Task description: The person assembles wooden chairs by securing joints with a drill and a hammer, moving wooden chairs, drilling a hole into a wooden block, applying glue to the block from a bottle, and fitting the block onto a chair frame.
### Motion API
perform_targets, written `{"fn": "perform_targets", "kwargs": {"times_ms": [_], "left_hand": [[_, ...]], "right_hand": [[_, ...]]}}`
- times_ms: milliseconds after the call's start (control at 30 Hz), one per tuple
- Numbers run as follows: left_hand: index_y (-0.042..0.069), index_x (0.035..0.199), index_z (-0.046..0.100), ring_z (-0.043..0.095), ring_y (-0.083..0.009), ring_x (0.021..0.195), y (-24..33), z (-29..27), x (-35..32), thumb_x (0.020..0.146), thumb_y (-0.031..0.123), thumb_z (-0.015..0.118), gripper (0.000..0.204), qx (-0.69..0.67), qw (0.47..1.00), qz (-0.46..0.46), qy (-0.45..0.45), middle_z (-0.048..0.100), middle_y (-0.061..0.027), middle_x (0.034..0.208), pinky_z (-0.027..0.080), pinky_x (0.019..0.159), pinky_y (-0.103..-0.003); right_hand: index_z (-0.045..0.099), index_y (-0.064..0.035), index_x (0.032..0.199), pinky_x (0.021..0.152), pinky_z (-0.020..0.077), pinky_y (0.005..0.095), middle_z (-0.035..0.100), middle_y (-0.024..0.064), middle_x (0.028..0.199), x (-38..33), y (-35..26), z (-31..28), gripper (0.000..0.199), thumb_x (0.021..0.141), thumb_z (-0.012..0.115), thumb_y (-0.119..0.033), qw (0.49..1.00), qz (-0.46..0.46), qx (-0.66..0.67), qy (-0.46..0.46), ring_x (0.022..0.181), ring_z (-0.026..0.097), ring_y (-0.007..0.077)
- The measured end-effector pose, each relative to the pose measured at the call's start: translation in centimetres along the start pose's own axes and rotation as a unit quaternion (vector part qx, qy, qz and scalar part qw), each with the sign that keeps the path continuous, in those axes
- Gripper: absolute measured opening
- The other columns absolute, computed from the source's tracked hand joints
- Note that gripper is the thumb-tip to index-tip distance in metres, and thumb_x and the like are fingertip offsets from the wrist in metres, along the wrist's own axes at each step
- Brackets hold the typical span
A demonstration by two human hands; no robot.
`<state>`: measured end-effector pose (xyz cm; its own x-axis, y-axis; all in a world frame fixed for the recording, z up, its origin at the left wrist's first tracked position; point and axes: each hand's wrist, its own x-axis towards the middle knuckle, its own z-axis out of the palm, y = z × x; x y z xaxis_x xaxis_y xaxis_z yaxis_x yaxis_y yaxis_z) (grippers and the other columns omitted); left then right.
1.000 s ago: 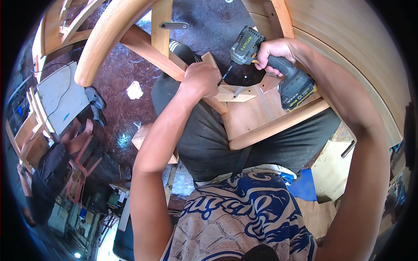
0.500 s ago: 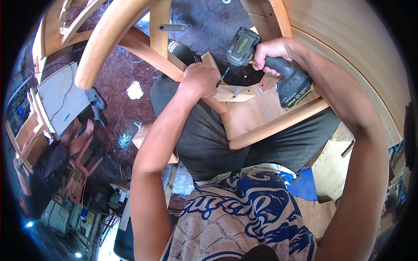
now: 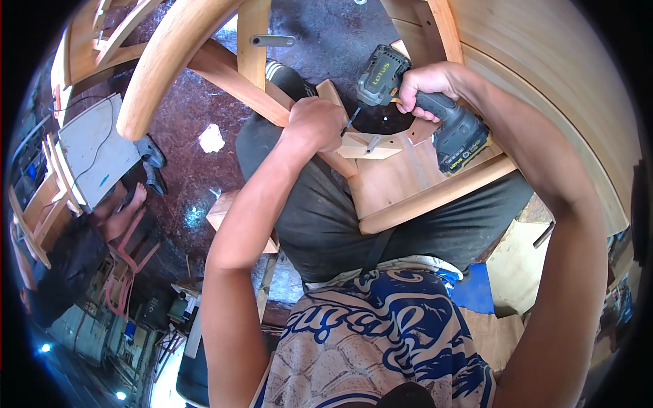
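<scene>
My right hand [image 3: 430, 87] is wrapped around the grip of a black cordless impact driver [image 3: 385, 76], a finger at its orange trigger. Its thin bit [image 3: 353, 120] slants down toward the fingers of my left hand [image 3: 315, 125]. That hand is closed beside the bit's tip, against the wooden chair frame; what its fingers hold is hidden. Just right of it, a pale corner block [image 3: 371, 145] with a slot in it sits inside the frame. The driver's battery hangs over a flat wooden panel [image 3: 398, 180]. A rounded wooden rail [image 3: 435, 196] lies across my lap.
A thick curved wooden arm [image 3: 170, 64] and a slanting rail [image 3: 238, 85] rise at upper left. A large curved wooden panel [image 3: 551, 88] stands to the right. Farther left, another person [image 3: 64, 272] sits near a pale board [image 3: 90, 149]. A white scrap [image 3: 211, 138] lies on the dark floor.
Both hands and the driver hold nearly the same place; the view has shifted slightly. The person at far left has moved a little.
</scene>
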<state>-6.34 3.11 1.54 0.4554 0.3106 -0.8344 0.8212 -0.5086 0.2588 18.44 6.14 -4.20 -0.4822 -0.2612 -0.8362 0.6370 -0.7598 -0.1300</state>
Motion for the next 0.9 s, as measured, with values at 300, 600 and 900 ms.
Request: {"fn": "perform_targets", "kwargs": {"times_ms": [300, 600, 900], "left_hand": [[0.008, 0.091, 0.078, 0.071, -0.0334, 0.099, 0.1, 0.0, 0.2, 0.070, 0.010, 0.069, 0.023, 0.007, 1.000, -0.004, 0.005, 0.075, -0.0149, 0.096, 0.055, 0.088, -0.041], [0.004, 0.086, 0.078, 0.071, -0.0349, 0.090, -0.7, 1.2, 0.4, 0.067, 0.017, 0.074, 0.023, 0.032, 0.999, 0.017, 0.035, 0.073, -0.0203, 0.090, 0.056, 0.085, -0.043], [0.006, 0.099, 0.077, 0.071, -0.0295, 0.100, 1.2, 2.1, -1.8, 0.069, 0.032, 0.085, 0.040, 0.161, 0.975, -0.051, 0.147, 0.075, -0.0142, 0.101, 0.052, 0.095, -0.039]], "right_hand": [[0.063, -0.0094, 0.084, 0.051, 0.0457, 0.0360, 0.056, 0.0031, 0.063, -0.5, -1.4, 0.2, 0.017, 0.072, 0.069, -0.019, 0.998, -0.018, -0.052, 0.019, 0.051, 0.052, 0.0165], [0.065, -0.0087, 0.089, 0.052, 0.0472, 0.0356, 0.056, 0.0035, 0.066, -6.2, -1.3, 1.9, 0.020, 0.075, 0.069, -0.022, 0.989, -0.062, -0.069, 0.118, 0.052, 0.053, 0.0159], [0.066, -0.0084, 0.094, 0.047, 0.0486, 0.0288, 0.068, 0.0072, 0.077, -13.8, 10.7, 8.2, 0.021, 0.082, 0.066, -0.025, 0.925, -0.250, 0.195, 0.209, 0.051, 0.057, 0.0132]]}}
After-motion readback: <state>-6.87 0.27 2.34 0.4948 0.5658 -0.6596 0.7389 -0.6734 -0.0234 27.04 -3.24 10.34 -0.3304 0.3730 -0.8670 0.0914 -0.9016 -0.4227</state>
